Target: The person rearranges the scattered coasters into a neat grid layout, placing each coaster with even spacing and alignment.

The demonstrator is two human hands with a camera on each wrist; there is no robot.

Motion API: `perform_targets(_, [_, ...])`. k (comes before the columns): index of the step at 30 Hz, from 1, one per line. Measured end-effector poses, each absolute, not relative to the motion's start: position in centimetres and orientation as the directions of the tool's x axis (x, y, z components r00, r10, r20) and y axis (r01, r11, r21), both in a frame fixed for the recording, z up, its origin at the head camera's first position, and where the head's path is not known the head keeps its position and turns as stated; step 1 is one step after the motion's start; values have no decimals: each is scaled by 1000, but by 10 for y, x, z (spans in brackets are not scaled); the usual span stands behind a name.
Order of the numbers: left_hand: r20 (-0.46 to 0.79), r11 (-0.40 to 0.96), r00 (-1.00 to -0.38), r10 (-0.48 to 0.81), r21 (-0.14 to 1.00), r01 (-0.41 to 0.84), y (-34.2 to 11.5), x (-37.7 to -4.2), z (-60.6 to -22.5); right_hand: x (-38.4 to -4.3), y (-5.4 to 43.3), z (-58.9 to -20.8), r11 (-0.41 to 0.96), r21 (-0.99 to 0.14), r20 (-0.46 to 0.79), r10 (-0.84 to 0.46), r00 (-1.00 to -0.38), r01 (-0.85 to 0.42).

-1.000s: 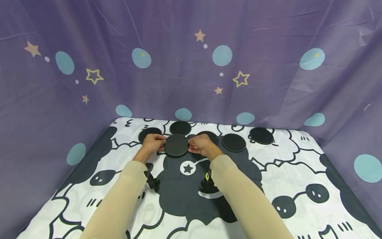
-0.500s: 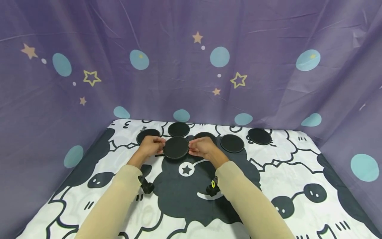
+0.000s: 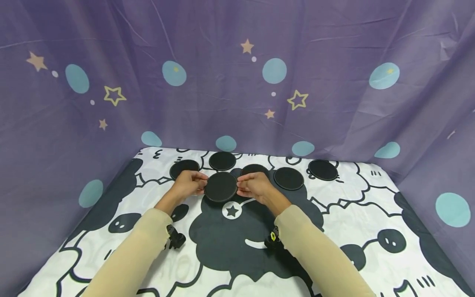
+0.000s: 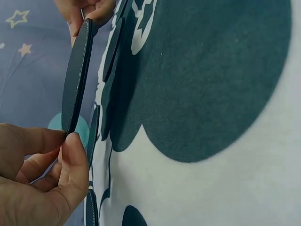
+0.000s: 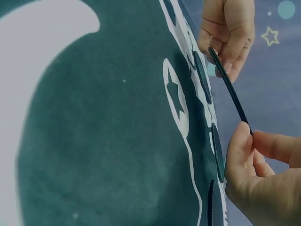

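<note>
Between my two hands a round black coaster with pale stitching round its rim is held up off the cloth. My left hand pinches its left edge between thumb and fingers; the left wrist view shows this hand at the coaster's near end. On the opposite edge my right hand pinches it likewise, seen close in the right wrist view as a hand gripping the thin rim. The edge looks layered in the left wrist view; I cannot tell whether it is more than one coaster.
Several more black coasters lie spread along the far side of the table: far left, behind the held one, partly behind my right hand, right of it and farther right. A purple curtain hangs behind the patterned tablecloth.
Both hands have brought the coaster slightly up and towards me, still pinching its two sides. The coasters on the cloth stay where they were.
</note>
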State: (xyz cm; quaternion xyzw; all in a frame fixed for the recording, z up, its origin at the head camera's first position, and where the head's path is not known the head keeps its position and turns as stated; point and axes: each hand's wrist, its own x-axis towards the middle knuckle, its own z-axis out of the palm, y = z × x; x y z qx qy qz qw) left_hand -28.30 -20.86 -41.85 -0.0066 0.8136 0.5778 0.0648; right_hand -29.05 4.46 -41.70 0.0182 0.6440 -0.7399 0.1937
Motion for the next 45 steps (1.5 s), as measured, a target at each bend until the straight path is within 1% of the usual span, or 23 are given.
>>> perform_targets(12, [-114,331,-987,112,941,-72,-201,-272,-413,-276,57,-414,-59,-958,-254,-283,-925,281])
perform_targets(23, [-104,357,-982,158,933,-42,-196,-265,-417,-267,66,-423,-21,-962,-252,-316,-915,272])
perform_targets(35, [-151,365,-975,164,927,-82,-193,-254,-428,-257,63,-433,43,-958,-281,-336,-899,284])
perform_targets(40, [-145,368,-974,176,927,-72,-192,-254,-428,-255,62,-434,54,-958,-285,-328,-901,283])
perform_targets(45, [-169,397,-973,159,913,-94,-192,-256,-431,-255,62,-436,64,-960,-279,-337,-899,274])
